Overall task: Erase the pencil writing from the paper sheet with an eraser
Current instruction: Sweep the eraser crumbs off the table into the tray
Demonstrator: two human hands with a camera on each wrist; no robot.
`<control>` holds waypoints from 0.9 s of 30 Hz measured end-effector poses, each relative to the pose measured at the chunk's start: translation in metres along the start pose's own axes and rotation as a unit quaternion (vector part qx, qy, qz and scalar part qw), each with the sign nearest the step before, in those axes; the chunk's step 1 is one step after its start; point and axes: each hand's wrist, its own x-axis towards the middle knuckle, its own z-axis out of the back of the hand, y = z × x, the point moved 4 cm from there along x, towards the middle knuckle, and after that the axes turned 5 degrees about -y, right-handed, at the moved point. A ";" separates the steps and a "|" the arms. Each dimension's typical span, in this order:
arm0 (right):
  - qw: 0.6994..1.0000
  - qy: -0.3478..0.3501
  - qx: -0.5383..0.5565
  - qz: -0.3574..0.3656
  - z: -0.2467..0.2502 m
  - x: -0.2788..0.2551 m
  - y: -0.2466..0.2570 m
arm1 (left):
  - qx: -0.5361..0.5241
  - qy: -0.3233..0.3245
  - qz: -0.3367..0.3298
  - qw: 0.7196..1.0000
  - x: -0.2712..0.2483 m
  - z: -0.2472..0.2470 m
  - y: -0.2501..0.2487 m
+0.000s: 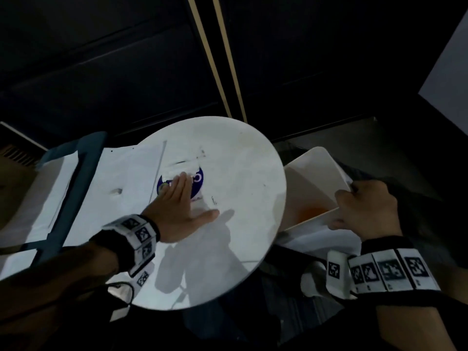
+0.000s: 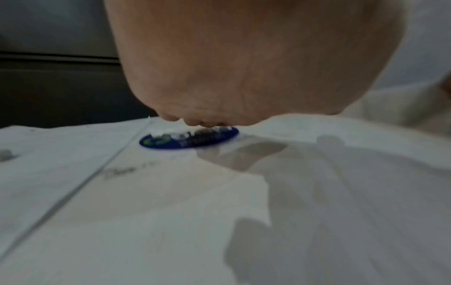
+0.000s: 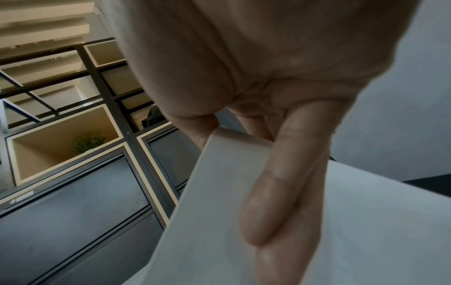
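I see paper sheet (image 1: 222,173) on round table (image 1: 253,236), my L hand (image 1: 177,206) flat on sheet over round sticker (image 1: 197,178), tray (image 1: 314,183) just R of table, R hand (image 1: 367,209) at tray's near corner, eraser (image 1: 117,191) L of sheet

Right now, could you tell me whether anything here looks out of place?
Yes: the white rectangular tray is tilted off the round white table's edge, gripped by the right hand. An orange stain marks its bottom. The left hand rests flat on the paper sheet.
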 end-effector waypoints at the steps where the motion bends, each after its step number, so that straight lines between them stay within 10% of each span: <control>1: 1.000 -0.005 -0.002 0.003 0.000 -0.003 0.000 | 0.018 0.009 -0.003 1.000 -0.002 -0.013 -0.004; 7: 1.000 -0.021 0.019 -0.006 0.002 -0.021 -0.012 | -0.026 -0.032 0.007 0.999 -0.001 -0.035 -0.060; 16: 0.998 -0.053 0.019 -0.014 0.011 -0.038 -0.005 | -0.021 -0.100 -0.187 0.977 0.026 -0.022 -0.209; 23: 0.998 -0.069 0.012 -0.009 0.015 -0.034 -0.002 | -0.004 -0.072 -0.070 0.995 0.036 0.006 -0.118; 27: 0.998 -0.055 0.027 -0.004 0.010 -0.034 0.004 | 0.019 -0.039 -0.106 0.993 0.028 -0.018 -0.152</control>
